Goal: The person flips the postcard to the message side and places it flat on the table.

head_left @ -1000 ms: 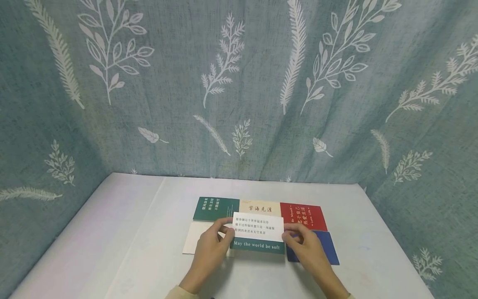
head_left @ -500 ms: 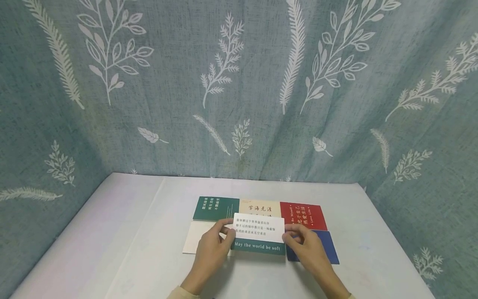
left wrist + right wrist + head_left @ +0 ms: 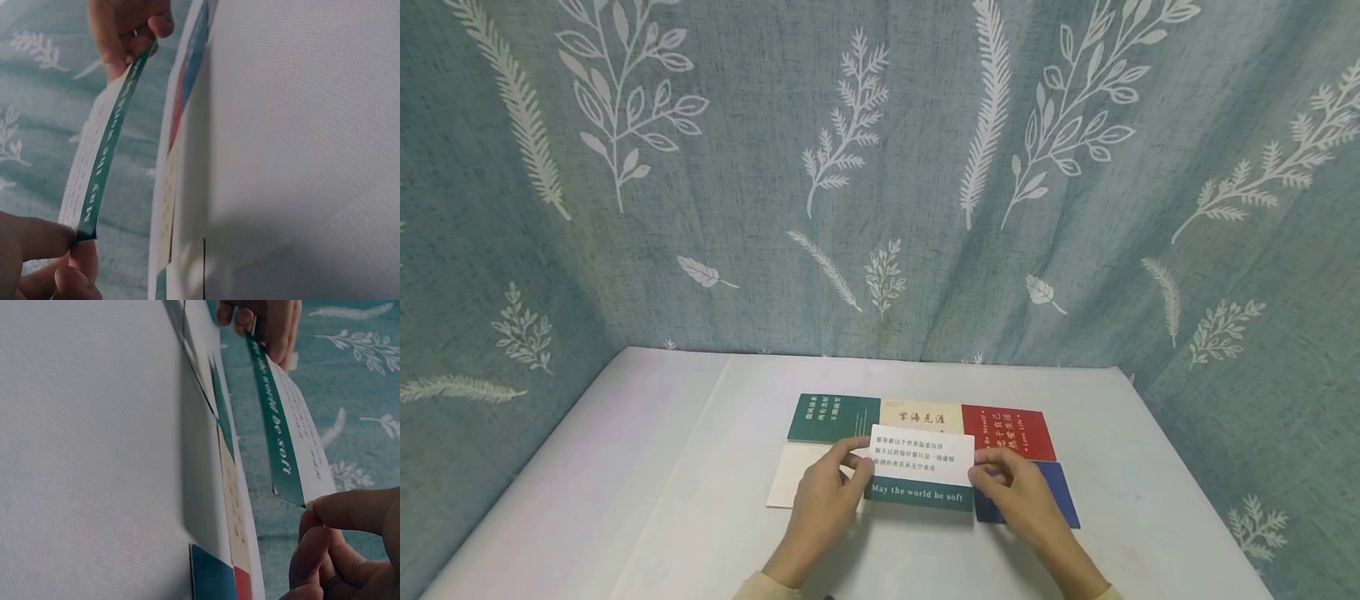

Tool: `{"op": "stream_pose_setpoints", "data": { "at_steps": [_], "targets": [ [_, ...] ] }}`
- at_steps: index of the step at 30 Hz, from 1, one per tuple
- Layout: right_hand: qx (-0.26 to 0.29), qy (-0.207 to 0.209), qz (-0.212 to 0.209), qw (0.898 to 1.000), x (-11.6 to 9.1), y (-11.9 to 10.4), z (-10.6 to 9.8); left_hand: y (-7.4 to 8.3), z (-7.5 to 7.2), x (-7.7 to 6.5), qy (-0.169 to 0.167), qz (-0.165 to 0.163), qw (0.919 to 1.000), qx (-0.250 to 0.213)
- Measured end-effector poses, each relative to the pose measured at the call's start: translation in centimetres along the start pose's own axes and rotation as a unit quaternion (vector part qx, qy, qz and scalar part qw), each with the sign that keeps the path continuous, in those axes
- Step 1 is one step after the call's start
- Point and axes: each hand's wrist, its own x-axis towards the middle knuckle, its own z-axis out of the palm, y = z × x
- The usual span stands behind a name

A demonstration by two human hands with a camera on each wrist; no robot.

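Note:
A white card with a green lower band (image 3: pixel 921 468) reads "May the world be soft" and is lifted above the table, its printed face toward the head camera. My left hand (image 3: pixel 827 490) pinches its left end between thumb and fingers. At the opposite end my right hand (image 3: pixel 1017 492) pinches it the same way. Both wrist views show the card (image 3: pixel 100 150) as thin and slightly bowed. Behind it on the table lie a green card (image 3: pixel 835 418), a cream one with brown characters (image 3: pixel 922 417) and a red one (image 3: pixel 1009 432), the cream one partly hidden.
Nearer me, a plain off-white card (image 3: pixel 793 475) lies partly under my left hand in the head view, and a blue card (image 3: pixel 1060 492) beside my right. The white table (image 3: pixel 685 467) ends at a teal leaf-patterned curtain (image 3: pixel 737 208) at the back and both sides.
The card and both hands have shifted very slightly right in the head view. Both grips stay the same, and the cards on the table have not moved.

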Motion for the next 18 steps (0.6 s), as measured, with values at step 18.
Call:
{"op": "stream_pose_setpoints", "data": {
  "at_steps": [18],
  "targets": [
    [0.016, -0.001, -0.006, 1.0, -0.08, -0.36, -0.14, -0.13, -0.72, 0.01, -0.009, 0.012, 0.9999, -0.002]
  ]
}}
